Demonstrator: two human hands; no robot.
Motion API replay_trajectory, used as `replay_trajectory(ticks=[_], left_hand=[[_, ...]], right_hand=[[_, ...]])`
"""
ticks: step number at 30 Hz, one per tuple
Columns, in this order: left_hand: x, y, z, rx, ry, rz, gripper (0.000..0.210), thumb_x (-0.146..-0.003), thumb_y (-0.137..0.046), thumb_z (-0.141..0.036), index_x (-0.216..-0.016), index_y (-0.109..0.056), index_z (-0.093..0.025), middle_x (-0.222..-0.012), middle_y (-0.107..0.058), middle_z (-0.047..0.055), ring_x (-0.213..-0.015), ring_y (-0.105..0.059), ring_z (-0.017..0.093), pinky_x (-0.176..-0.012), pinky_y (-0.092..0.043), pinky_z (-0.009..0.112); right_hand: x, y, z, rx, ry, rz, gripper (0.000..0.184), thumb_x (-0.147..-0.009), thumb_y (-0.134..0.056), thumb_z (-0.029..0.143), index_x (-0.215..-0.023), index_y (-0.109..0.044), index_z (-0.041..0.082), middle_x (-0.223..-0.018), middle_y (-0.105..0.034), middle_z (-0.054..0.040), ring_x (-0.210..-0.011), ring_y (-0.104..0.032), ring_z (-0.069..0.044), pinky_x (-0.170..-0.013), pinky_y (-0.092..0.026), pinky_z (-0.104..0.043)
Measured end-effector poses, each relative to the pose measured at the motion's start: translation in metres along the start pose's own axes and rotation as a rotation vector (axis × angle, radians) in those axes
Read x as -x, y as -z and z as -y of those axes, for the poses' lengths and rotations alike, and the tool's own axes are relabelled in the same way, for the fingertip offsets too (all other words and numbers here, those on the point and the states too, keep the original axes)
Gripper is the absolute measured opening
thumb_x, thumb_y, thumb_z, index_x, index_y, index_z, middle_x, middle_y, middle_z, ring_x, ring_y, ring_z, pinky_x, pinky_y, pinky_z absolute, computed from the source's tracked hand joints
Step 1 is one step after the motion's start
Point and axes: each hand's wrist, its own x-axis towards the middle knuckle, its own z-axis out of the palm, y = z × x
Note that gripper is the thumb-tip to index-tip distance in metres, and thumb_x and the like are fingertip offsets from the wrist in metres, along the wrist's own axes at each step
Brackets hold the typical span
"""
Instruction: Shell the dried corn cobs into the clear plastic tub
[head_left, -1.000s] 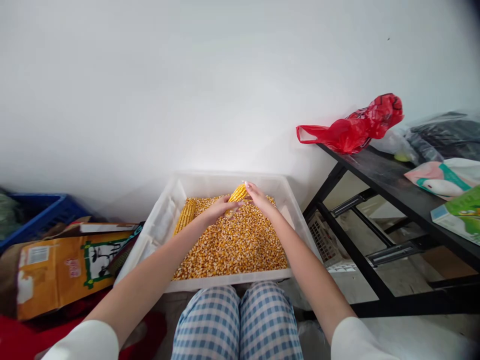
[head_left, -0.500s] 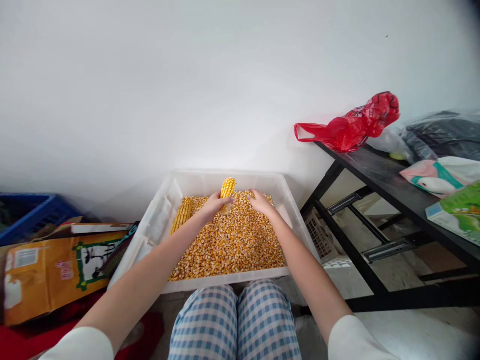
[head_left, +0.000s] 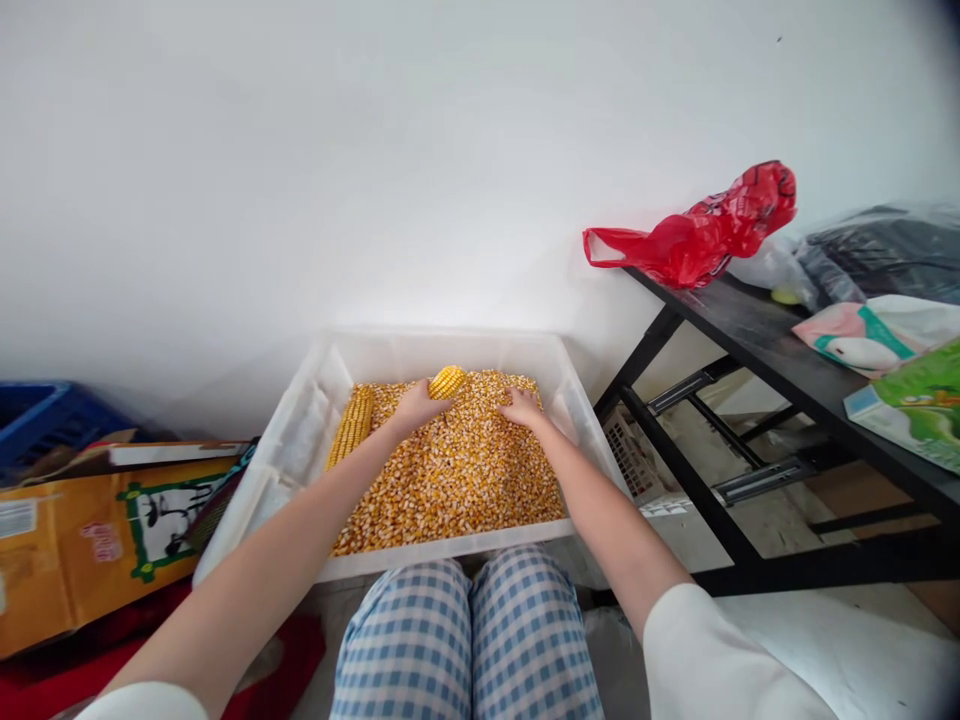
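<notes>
A white plastic bin point(head_left: 450, 547) in front of my knees holds a thick bed of loose corn kernels point(head_left: 465, 480). My left hand point(head_left: 420, 407) is closed around an ear of corn point(head_left: 448, 381), which leans over to the right just above the kernels. To the right, my right hand point(head_left: 523, 408) is apart from that ear, its fingers spread at the surface of the kernels. Nothing shows in its grasp. More ears of corn point(head_left: 350, 425) lie along the bin's left side, partly behind my left forearm.
At the right stands a black table point(head_left: 750, 320) bearing a red plastic bag point(head_left: 697, 238), a green package point(head_left: 911, 400) and other packs. A white basket point(head_left: 634, 460) sits under it. Left of the bin are a yellow printed bag point(head_left: 82, 550) and a blue crate point(head_left: 52, 420).
The ear in my left hand has gone from upright to tilted and lower. My right hand has moved slightly down onto the kernels. The view has shifted a little.
</notes>
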Motion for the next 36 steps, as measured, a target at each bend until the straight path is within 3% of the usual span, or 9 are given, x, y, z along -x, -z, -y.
replay_trajectory(ticks=[5, 7, 9, 11, 13, 17, 21, 29, 36], left_hand=[[0.004, -0.002, -0.005, -0.015, -0.151, 0.102, 0.023, -0.056, -0.063, -0.028, -0.075, -0.06, -0.016, -0.069, -0.062, 0.004, -0.067, -0.057, 0.021, -0.058, -0.038, 0.025], [0.007, -0.005, -0.008, 0.043, -0.143, 0.155, 0.019, -0.057, -0.06, -0.028, -0.073, -0.06, -0.016, -0.065, -0.06, 0.002, -0.064, -0.056, 0.019, -0.056, -0.038, 0.024], [0.011, -0.007, -0.011, 0.151, -0.123, 0.226, 0.016, -0.06, -0.054, -0.026, -0.071, -0.058, -0.016, -0.062, -0.059, 0.001, -0.059, -0.054, 0.016, -0.053, -0.037, 0.023], [0.014, -0.01, -0.014, 0.306, -0.083, 0.298, 0.017, -0.06, -0.049, -0.024, -0.072, -0.056, -0.015, -0.06, -0.058, 0.0, -0.055, -0.054, 0.015, -0.05, -0.038, 0.023], [0.016, -0.013, -0.018, 0.462, -0.034, 0.339, 0.022, -0.058, -0.047, -0.023, -0.078, -0.055, -0.015, -0.06, -0.058, 0.001, -0.051, -0.054, 0.015, -0.048, -0.039, 0.024], [0.014, -0.015, -0.02, 0.628, 0.023, 0.354, 0.028, -0.056, -0.047, -0.021, -0.083, -0.054, -0.014, -0.059, -0.058, 0.002, -0.047, -0.054, 0.016, -0.045, -0.041, 0.026], [0.011, -0.014, -0.018, 0.679, 0.029, 0.335, 0.027, -0.055, -0.049, -0.021, -0.081, -0.054, -0.013, -0.06, -0.059, 0.003, -0.047, -0.055, 0.016, -0.045, -0.042, 0.026], [0.007, -0.016, -0.011, 0.674, -0.019, 0.354, 0.017, -0.055, -0.048, -0.022, -0.07, -0.053, -0.014, -0.057, -0.059, 0.005, -0.045, -0.053, 0.016, -0.046, -0.042, 0.027], [0.011, -0.012, -0.013, 0.595, 0.018, 0.357, 0.011, -0.054, -0.048, -0.021, -0.063, -0.051, -0.015, -0.055, -0.058, 0.005, -0.043, -0.052, 0.016, -0.044, -0.039, 0.027]], right_hand=[[0.005, 0.007, 0.017, -0.111, 0.017, -0.114, 0.045, -0.085, -0.044, 0.044, -0.12, -0.053, 0.017, -0.134, -0.038, -0.0167, -0.129, -0.028, -0.033, -0.102, -0.025, -0.05], [0.007, 0.01, 0.029, -0.215, 0.1, -0.14, 0.041, -0.088, -0.037, 0.047, -0.11, -0.058, 0.02, -0.125, -0.049, -0.0124, -0.122, -0.039, -0.027, -0.1, -0.031, -0.043], [0.01, 0.012, 0.041, -0.418, 0.166, -0.056, 0.046, -0.089, -0.031, 0.054, -0.1, -0.06, 0.02, -0.104, -0.061, -0.0085, -0.1, -0.055, -0.021, -0.089, -0.042, -0.034], [0.013, 0.013, 0.052, -0.694, 0.194, 0.105, 0.055, -0.086, -0.029, 0.064, -0.089, -0.059, 0.018, -0.082, -0.063, -0.0055, -0.074, -0.059, -0.016, -0.072, -0.048, -0.028], [0.017, 0.014, 0.059, -0.941, 0.217, 0.237, 0.059, -0.08, -0.032, 0.071, -0.077, -0.056, 0.017, -0.065, -0.058, -0.0022, -0.056, -0.053, -0.012, -0.058, -0.047, -0.024], [0.022, 0.018, 0.065, -1.052, 0.289, 0.363, 0.058, -0.077, -0.036, 0.073, -0.061, -0.045, 0.018, -0.048, -0.043, 0.004, -0.04, -0.04, -0.008, -0.044, -0.04, -0.02], [0.025, 0.02, 0.068, -1.024, 0.356, 0.393, 0.055, -0.078, -0.038, 0.071, -0.063, -0.044, 0.019, -0.046, -0.041, 0.0051, -0.039, -0.04, -0.008, -0.043, -0.039, -0.02], [0.035, 0.029, 0.069, -0.558, 0.492, -0.023, 0.057, -0.086, -0.025, 0.066, -0.06, -0.045, 0.02, -0.047, -0.042, 0.0031, -0.046, -0.044, -0.011, -0.05, -0.035, -0.022], [0.04, 0.034, 0.067, -0.188, 0.552, -0.198, 0.061, -0.094, -0.018, 0.052, -0.057, -0.053, 0.019, -0.046, -0.047, -0.0022, -0.055, -0.052, -0.016, -0.066, -0.039, -0.026]])
